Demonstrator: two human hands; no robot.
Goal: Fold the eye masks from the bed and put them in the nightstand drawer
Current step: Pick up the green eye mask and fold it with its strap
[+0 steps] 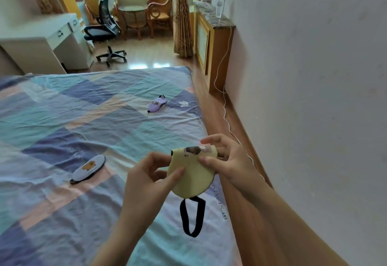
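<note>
Two hands hold the yellow eye mask [191, 173] above the bed's [62, 119] near edge: your left hand [146, 178] pinches its left side, your right hand [227, 161] grips the folded top, and its black strap [192, 216] dangles below. Farther left, a white eye mask [89, 168] lies flat on the sheet; beyond, a purple eye mask [157, 104] rests near the right edge.

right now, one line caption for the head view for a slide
Both hands hold a folded yellow eye mask above the bed, black strap dangling; two more masks lie unfolded on the sheet.
</note>
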